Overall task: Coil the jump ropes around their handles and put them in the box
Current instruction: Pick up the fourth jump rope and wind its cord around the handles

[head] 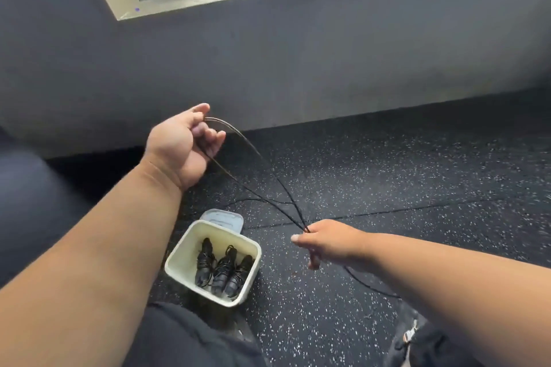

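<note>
Handles hidden inside the right hand (326, 243) at 4 o'clock, which grips the thin black cord (262, 185); left hand (182, 144) pinches its loop—cream square plastic box (182, 250) at 6 holds three coiled black ropes (222, 270).

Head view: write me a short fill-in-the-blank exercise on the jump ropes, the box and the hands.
1. The box already holds ____ coiled ropes.
2. The loose rope is stretched between the left hand and the ____ hand.
3. The box stands on the speckled ____.
4. The box's lid lies on the floor ____ the box.

Missing words: three; right; floor; behind
</note>
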